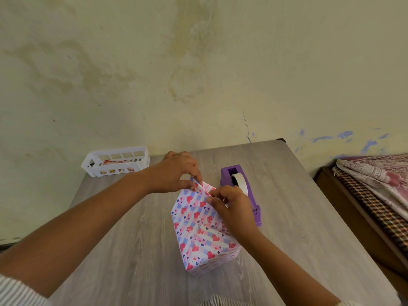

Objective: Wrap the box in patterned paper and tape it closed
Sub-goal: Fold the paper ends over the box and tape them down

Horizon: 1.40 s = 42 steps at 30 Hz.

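heart-patterned pink-and-blue wrapped box point(202, 230) is stood mid-table, its far end flap pinched by left hand point(176, 173) and right hand point(231, 208); end-folding is judged underway, tape from the purple plastic dispenser point(240, 191), right, needed next.

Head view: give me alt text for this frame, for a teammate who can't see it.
Two hands fold the far end of a heart-patterned wrapped box on a grey wooden table: the left hand pinches the paper flap and the right hand pinches it beside it. A purple tape dispenser stands just right of the box; a white basket sits at the far left.
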Available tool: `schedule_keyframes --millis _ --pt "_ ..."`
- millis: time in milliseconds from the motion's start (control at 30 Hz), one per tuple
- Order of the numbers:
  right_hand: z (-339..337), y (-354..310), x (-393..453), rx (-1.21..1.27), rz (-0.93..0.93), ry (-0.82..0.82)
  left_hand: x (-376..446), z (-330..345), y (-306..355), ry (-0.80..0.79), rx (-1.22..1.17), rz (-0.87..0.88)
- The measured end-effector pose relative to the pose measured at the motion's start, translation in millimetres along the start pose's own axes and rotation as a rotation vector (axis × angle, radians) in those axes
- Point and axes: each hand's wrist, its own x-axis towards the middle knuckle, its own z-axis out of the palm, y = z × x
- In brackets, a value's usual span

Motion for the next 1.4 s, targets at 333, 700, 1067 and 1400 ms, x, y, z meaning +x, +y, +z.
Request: schedule_keyframes --millis 333,700,1067,1400 --pt "0.6 5.0 -0.4 0.070 0.021 -0.037 -0.7 2.3 11.1 0.030 -0.163 -0.050" --pt "-12.2 7.8 3.5 0.319 0.191 -0.077 -3.3 2.1 26.3 0.145 -0.377 -0.188" --pt "-13.5 15.3 8.8 0.316 0.229 -0.031 -19.4 37.0 35.4 0.189 -0.722 -0.404" --pt "-16.8 20.9 7.4 0.463 0.270 -0.076 -31.1 78.2 29.9 0.091 -0.965 -0.489"
